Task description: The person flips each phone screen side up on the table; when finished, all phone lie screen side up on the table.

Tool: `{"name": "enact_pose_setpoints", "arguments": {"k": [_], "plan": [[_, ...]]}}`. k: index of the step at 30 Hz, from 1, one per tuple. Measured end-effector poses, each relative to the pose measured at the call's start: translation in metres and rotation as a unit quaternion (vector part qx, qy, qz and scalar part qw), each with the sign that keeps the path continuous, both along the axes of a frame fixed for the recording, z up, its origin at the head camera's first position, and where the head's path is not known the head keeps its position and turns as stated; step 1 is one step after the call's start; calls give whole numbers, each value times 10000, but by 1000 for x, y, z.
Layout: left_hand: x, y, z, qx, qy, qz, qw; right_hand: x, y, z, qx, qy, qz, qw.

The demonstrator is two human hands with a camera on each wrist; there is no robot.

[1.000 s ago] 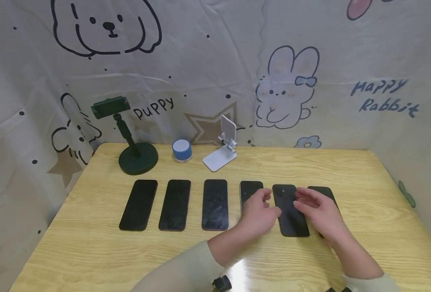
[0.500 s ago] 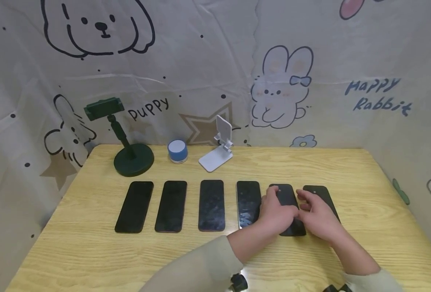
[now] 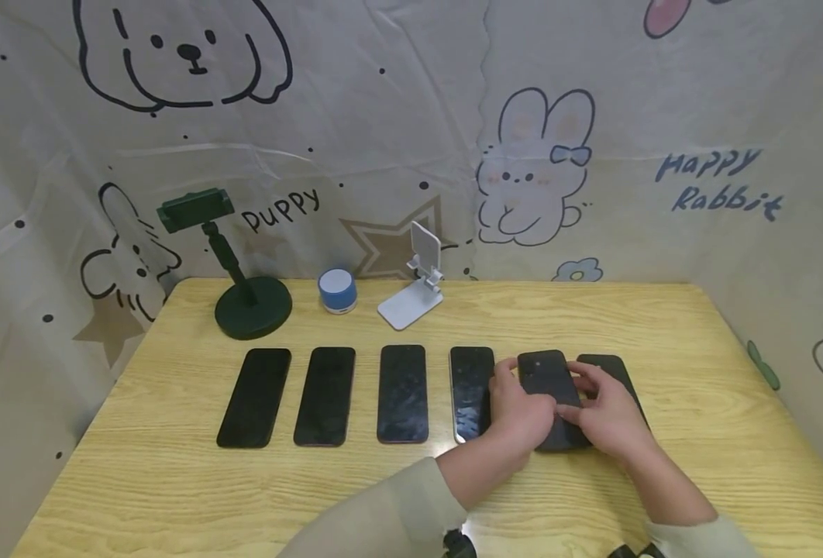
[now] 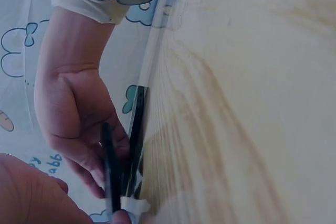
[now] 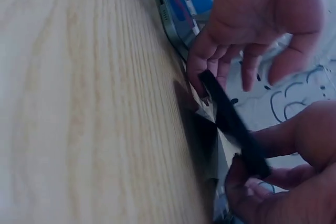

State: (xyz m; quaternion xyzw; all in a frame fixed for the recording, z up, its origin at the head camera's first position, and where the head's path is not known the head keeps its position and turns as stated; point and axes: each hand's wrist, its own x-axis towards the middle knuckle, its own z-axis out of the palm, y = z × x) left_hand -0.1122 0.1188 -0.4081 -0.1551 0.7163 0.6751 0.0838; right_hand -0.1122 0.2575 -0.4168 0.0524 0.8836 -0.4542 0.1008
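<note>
A dark smartphone (image 3: 549,373), lens side up, is between my two hands in the head view. My right hand (image 3: 612,409) pinches its right side between thumb and fingers. My left hand (image 3: 520,409) has its fingers curled at the left edge, its thumb lying over the phone. In the right wrist view the phone (image 5: 231,116) is tilted off the table, its left edge lower, with left fingertips at that edge; the left thumb looks apart from it. The left wrist view shows the phone (image 4: 111,169) edge-on and blurred, a left fingertip at its near end.
Another phone (image 3: 610,368) lies partly hidden behind the right hand. Further phones (image 3: 403,395) lie in a row to the left on the wooden table (image 3: 174,496). Behind stand a green phone stand (image 3: 253,308), a blue-and-white cylinder (image 3: 338,291) and a white folding stand (image 3: 411,302).
The left hand has moved right, from over the neighbouring phone to this phone's left edge. Both hands have taken hold of the phone, and it now tilts up from the table.
</note>
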Motion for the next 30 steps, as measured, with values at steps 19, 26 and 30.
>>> {"name": "enact_pose_setpoints", "arguments": {"k": [19, 26, 30], "plan": [[-11, -14, -1, 1027, 400, -167, 9938, 15, 1, 0, -1626, 236, -849, 9827], [-12, -20, 1, 1624, 96, -684, 9843, 19, -5, 2, -2099, 178, -481, 9764], [-12, -23, -1, 1705, 136, -881, 9813, 19, -7, -1, -2806, 203, -321, 9591]]}}
